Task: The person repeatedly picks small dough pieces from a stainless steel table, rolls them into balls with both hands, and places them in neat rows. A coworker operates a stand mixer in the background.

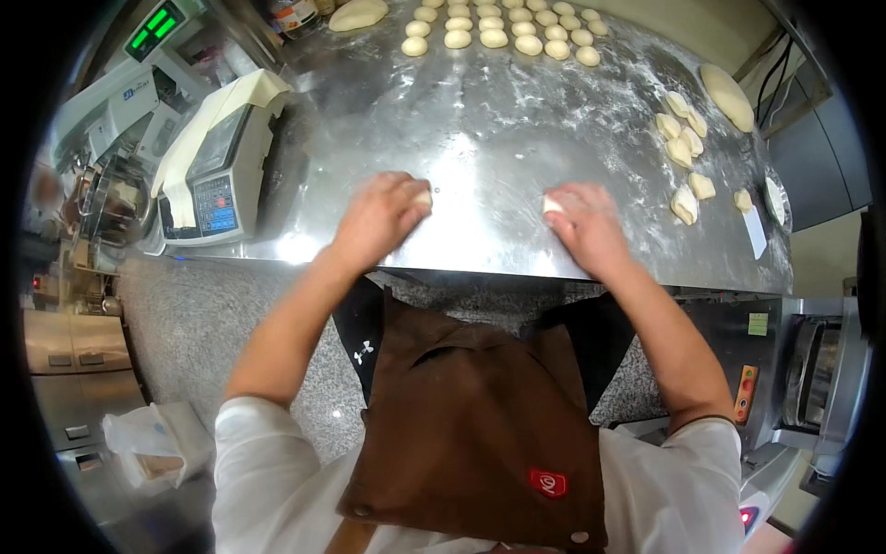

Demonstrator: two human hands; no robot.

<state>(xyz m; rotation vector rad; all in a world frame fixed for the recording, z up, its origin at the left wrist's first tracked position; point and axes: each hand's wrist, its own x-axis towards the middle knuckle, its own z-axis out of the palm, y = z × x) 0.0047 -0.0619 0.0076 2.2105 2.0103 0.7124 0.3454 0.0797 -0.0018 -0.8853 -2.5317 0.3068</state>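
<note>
On the steel worktable (484, 152), near its front edge, my left hand (387, 211) is cupped over a small piece of dough (423, 199); only a pale bit shows beside the thumb. My right hand (587, 218) curls in the same way over a second dough piece (552, 204), mostly hidden by the fingers. Both hands are slightly blurred and rest low on the tabletop, well apart. Rows of round dough balls (493, 38) stand at the back. To the right lie several irregular cut dough pieces (682, 149).
At the left stands a digital scale (214, 201) with a cloth (208, 131) draped over it. A large dough lump (727, 97) lies at the far right, another (358, 14) at the back left. A white scraper (755, 232) and a metal bowl (779, 201) sit by the right edge.
</note>
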